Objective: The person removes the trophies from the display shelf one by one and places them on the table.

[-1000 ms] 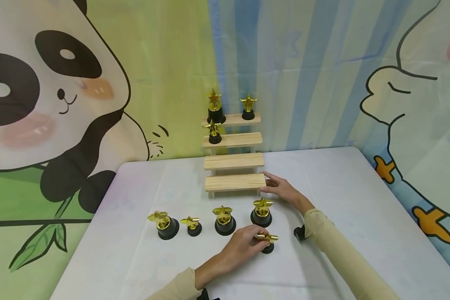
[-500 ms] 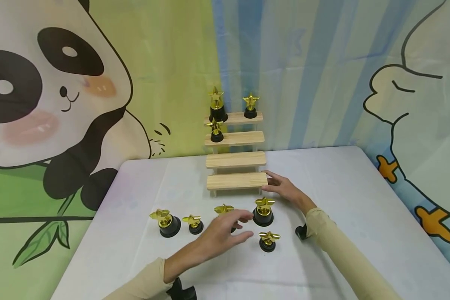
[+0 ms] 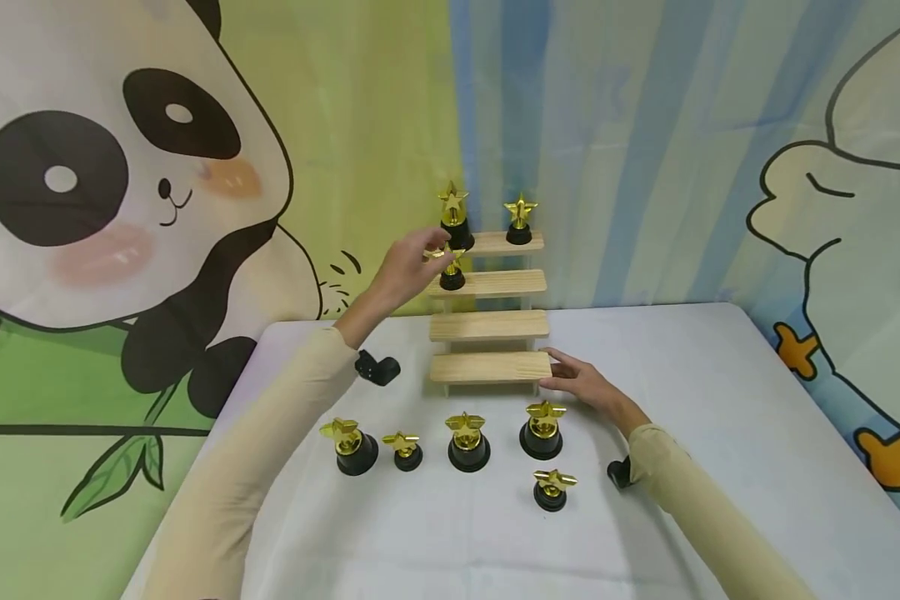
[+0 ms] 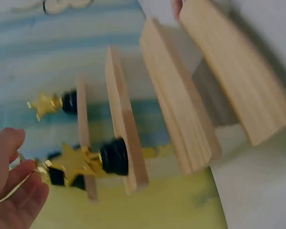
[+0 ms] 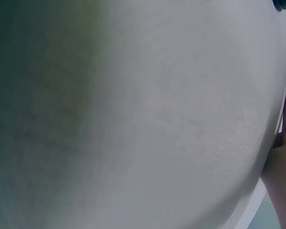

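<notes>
On the white table [image 3: 720, 400] before cartoon curtains [image 3: 645, 125], both hands lie relaxed, left hand [image 3: 405, 268] at the stepped shelf [image 3: 487, 367].

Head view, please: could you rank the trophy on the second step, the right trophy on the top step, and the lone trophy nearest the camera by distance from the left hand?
1. Trophy on the second step: right at the left hand.
2. Right trophy on the top step: up and to the right.
3. Lone front trophy: on the table, far below.
</notes>
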Motion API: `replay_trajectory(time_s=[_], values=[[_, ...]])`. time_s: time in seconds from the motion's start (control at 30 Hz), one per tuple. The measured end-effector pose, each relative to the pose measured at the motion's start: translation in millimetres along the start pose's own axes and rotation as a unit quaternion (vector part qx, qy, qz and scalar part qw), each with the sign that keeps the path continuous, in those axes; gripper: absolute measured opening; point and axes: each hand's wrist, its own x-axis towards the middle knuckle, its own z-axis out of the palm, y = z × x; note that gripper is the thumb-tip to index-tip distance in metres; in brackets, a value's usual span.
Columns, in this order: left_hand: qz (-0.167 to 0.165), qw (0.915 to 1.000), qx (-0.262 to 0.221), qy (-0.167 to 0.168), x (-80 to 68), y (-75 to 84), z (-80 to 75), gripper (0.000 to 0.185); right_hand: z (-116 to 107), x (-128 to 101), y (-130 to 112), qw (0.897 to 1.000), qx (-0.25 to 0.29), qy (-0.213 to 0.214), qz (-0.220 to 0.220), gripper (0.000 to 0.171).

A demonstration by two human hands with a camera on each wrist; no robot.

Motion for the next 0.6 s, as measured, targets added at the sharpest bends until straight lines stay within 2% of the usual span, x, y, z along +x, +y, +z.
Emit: replay_trajectory(time_s=[0.1, 0.2, 0.27, 0.37, 0.6], values=[[-0.058, 0.998, -0.016, 0.021, 18.5, -14.0, 7.4, 0.036, -1.8, 0.2, 0.4, 1.0, 0.001, 0.001, 0.001, 0.089], [-0.101, 0.9934, -0.043, 0.034, 22.5, -24.6, 15.9, 0.039, 2.9, 0.2, 0.4, 1.0, 0.004, -0.003, -0.002, 0.087], [-0.116, 0.991, -0.059, 0.032, 24.2, -28.6, 21.2, 0.04, 4.2, -0.3, -0.7, 1.0, 0.009, -0.002, -0.003, 0.086], [-0.13, 0.9891, -0.065, 0.024, 27.2, -32.1, 28.5, 0.041, 3.8, -1.3, -1.6, 1.0, 0.012, 0.001, -0.003, 0.087], [-0.126, 0.9905, -0.052, 0.017, 28.3, -38.3, 42.6, 0.031, -0.6, -2.3, 0.4, 1.0, 0.006, 0.006, 0.002, 0.09]])
